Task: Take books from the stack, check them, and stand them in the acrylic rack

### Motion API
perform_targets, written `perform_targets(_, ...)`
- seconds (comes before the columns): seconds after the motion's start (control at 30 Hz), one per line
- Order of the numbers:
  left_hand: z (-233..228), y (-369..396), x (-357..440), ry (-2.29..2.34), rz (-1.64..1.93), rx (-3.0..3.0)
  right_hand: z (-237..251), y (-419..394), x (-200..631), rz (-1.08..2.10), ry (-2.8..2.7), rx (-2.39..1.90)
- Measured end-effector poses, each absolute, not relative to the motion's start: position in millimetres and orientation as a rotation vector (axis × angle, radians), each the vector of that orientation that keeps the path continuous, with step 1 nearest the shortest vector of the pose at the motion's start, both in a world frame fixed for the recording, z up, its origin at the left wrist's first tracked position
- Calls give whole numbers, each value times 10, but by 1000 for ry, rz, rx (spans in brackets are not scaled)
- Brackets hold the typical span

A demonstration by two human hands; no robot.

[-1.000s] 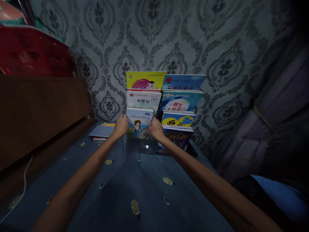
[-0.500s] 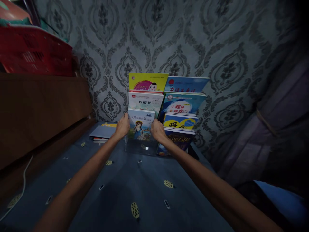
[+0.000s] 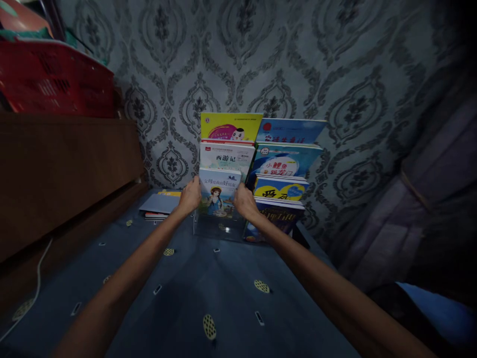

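A light-blue picture book (image 3: 219,194) with a girl in a hat on its cover stands upright in the left column of a clear book rack (image 3: 214,229). My left hand (image 3: 191,195) is closed on its left edge, and my right hand (image 3: 245,201) grips the right edge. Behind it rise a white book (image 3: 226,155) and a yellow book (image 3: 231,126). Stepped in the right column are a blue book (image 3: 292,131), a teal book (image 3: 286,160), a yellow-and-blue book (image 3: 281,189) and a dark purple book (image 3: 279,218).
More books (image 3: 161,204) lie flat to the left of the rack. A red basket (image 3: 55,79) sits on a brown wooden cabinet (image 3: 67,174) at the left. Patterned dark-blue cloth (image 3: 179,303) spreads in front, and a curtain (image 3: 395,238) hangs at the right.
The view has shifted very slightly, moving everything a little to the right in the picture. Both hands keep their hold on the light-blue book, which seems unmoved in the rack.
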State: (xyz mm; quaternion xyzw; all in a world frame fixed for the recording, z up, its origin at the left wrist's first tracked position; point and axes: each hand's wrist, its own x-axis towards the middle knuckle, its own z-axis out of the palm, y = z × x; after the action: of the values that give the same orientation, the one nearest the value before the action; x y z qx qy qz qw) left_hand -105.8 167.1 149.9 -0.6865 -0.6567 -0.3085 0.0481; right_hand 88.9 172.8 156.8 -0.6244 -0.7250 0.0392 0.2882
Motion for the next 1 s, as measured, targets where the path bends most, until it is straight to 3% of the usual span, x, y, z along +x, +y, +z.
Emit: perform_targets(1.0,1340,1465,-1254,-1882,-928,-2228,1264,1592,1071,74,-1976,-1400)
